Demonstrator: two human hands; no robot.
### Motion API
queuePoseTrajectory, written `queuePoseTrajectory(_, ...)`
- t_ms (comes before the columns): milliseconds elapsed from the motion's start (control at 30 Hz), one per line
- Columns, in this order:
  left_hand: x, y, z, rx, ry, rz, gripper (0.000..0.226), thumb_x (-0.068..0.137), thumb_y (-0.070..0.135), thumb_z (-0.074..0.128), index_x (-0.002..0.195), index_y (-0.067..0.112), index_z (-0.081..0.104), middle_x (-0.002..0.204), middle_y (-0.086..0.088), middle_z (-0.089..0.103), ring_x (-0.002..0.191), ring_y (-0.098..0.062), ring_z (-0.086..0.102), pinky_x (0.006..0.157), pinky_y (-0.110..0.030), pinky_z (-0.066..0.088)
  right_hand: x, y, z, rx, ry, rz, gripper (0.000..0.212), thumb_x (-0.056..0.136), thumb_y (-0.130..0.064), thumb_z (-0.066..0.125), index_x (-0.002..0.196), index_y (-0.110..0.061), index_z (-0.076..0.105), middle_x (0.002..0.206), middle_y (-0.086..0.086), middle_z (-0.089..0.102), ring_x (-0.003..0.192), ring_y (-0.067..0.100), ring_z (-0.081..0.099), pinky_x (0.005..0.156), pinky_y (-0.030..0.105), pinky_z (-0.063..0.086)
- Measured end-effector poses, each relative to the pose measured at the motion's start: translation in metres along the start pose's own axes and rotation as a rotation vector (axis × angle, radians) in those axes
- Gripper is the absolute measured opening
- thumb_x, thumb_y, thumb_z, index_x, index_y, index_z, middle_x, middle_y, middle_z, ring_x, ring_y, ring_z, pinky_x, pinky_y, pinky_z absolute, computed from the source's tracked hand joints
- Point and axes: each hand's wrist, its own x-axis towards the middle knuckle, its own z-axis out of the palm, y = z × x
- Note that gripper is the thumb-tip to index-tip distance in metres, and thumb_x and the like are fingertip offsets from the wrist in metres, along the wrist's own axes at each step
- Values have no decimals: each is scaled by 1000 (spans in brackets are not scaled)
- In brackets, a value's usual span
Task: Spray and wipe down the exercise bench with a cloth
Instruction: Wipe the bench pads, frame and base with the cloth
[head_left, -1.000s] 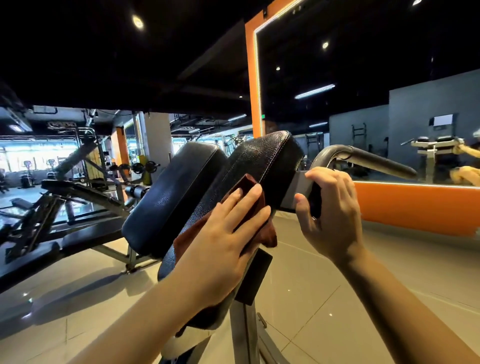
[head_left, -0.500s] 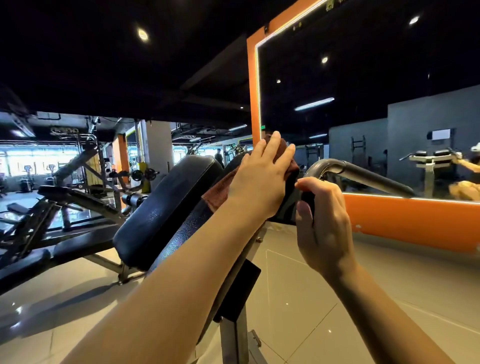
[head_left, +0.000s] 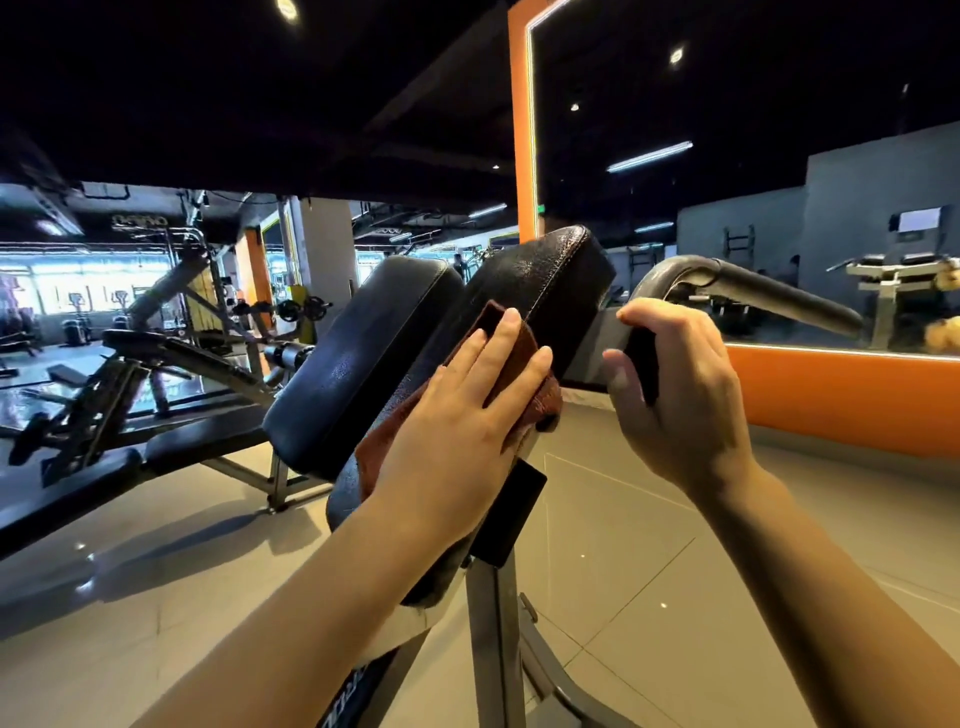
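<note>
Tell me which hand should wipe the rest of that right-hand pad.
Left. The left hand already presses the brown cloth flat on the right pad, while the right hand grips the handle, probably steadying the bench.

The brown cloth (head_left: 524, 374) lay on the tilted black padded bench pad (head_left: 540, 280), under the flat left hand (head_left: 457, 415). A second black cushioned pad (head_left: 353, 364) stood just left of that pad, and the curved grey metal handle bar (head_left: 753, 286) lay to its right, with the right hand (head_left: 675, 395) curled round its lower end. Dark weight benches (head_left: 156, 374) stood farther left, and an orange-framed wall mirror (head_left: 727, 156) rose behind.
</note>
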Motion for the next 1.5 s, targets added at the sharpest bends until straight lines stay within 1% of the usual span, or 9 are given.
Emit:
queuePoseTrajectory(133, -40, -3, -6, 10, -23, -5, 55, 96, 40, 37, 151, 31, 30, 161, 0, 17, 144, -24, 27, 108, -39, 29, -1, -5, 3, -49, 3, 21, 29, 91, -25, 54, 112, -6, 46, 95, 19, 64, 91, 20, 51, 78, 45, 48)
queuePoseTrajectory(300, -40, -14, -26, -420, -144, -78, 52, 93, 54, 31, 141, 58, 11, 149, 44, -12, 140, 15, -10, 111, -11, -1, 6, -11, 8, -59, 18, 51, 29, 88, -27, 55, 109, -9, 47, 92, 17, 65, 88, 19, 51, 77, 47, 49)
queuePoseTrajectory(433, 4, -23, -30, -707, -195, -138, 54, 101, 33, 41, 140, 53, 9, 157, 28, 5, 144, 8, 1, 122, -28, 4, 8, -13, 17, -81, 41, 88, 30, 86, -31, 53, 108, -12, 48, 92, 13, 64, 89, 21, 53, 84, 46, 43)
queuePoseTrajectory(567, 66, -39, -14, -918, -143, -151, 53, 101, 38, 34, 150, 39, 13, 160, 10, 20, 148, -8, 12, 121, -46, 7, 7, -12, 26, -117, 60, 90, 29, 85, -33, 53, 106, -13, 50, 92, 11, 64, 90, 23, 56, 88, 46, 39)
queuePoseTrajectory(933, 138, -73, 25, -836, -55, -148, 50, 101, 49, 32, 145, 26, 37, 149, -1, 43, 136, -24, 39, 115, -49, 25, 9, -2, 29, -211, 41, 127, 24, 88, -35, 47, 104, -18, 50, 96, 10, 64, 94, 22, 56, 90, 44, 39)
queuePoseTrajectory(1100, 90, -78, 18, -796, -57, -212, 66, 95, 61, 33, 152, 32, 19, 159, 2, 25, 145, -20, 24, 118, -54, 13, 10, -9, 30, -210, 57, 102, 21, 86, -32, 48, 101, -17, 50, 93, 12, 64, 93, 20, 52, 90, 43, 37)
queuePoseTrajectory(1233, 58, -67, 11, -745, -127, -216, 49, 100, 48, 33, 135, 52, 0, 162, 8, 5, 149, -10, 1, 121, -41, -3, 10, -12, 31, -196, 50, 143, 22, 87, -32, 48, 101, -17, 49, 94, 13, 63, 94, 19, 51, 92, 36, 32)
queuePoseTrajectory(1333, 32, -52, 2, -780, -105, -150, 42, 103, 42, 34, 117, 65, 2, 159, 18, 4, 146, -1, -1, 119, -32, -7, 10, -15, 29, -198, 29, 144, 22, 87, -32, 48, 102, -16, 50, 94, 14, 63, 95, 20, 51, 91, 34, 31)
queuePoseTrajectory(1500, 31, -37, -6, -895, -70, -19, 44, 104, 36, 34, 136, 56, 11, 155, 27, 6, 139, 11, -3, 114, -24, -10, 10, -15, 28, -216, 27, 119, 22, 87, -32, 49, 103, -17, 50, 94, 14, 63, 95, 21, 52, 91, 37, 33)
